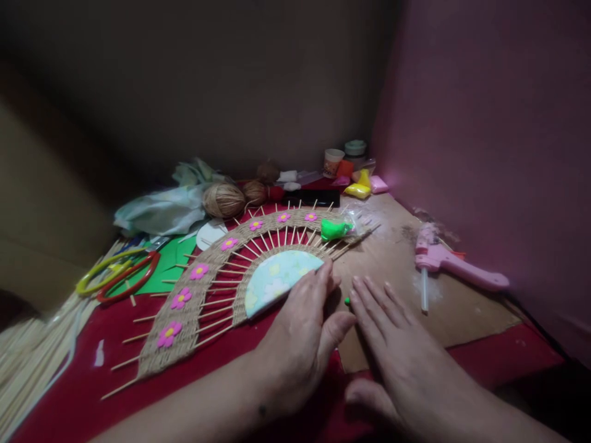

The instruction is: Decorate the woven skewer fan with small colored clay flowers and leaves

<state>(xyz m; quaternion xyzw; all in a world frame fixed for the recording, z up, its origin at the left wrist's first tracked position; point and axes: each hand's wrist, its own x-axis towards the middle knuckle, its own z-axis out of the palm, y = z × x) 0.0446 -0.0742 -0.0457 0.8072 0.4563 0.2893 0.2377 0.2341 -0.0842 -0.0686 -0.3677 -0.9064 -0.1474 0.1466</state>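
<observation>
My left hand [300, 335] rests on its edge beside the pale flowered half-circle [277, 277] at the fan's centre, fingers stretched out and thumb apart. My right hand [401, 335] lies palm down over the cardboard, fingers extended. A tiny green ball of what looks like clay [347, 301] sits by its fingertips, between both hands. To the left spreads a half-round fan [191, 317] of woven twine on thin sticks, decorated with pink flowers [199, 271] with yellow centres. On the fan's right end lies a bag of bright green clay [335, 230].
A pink glue gun [462, 266] rests on the cardboard [471, 320] at right. Twine balls [224, 200], a dark phone-like slab [318, 197], yellow clay packets [359, 188] and a cup [333, 163] line the back. Scissors [132, 283] and loose sticks [41, 369] lie at left.
</observation>
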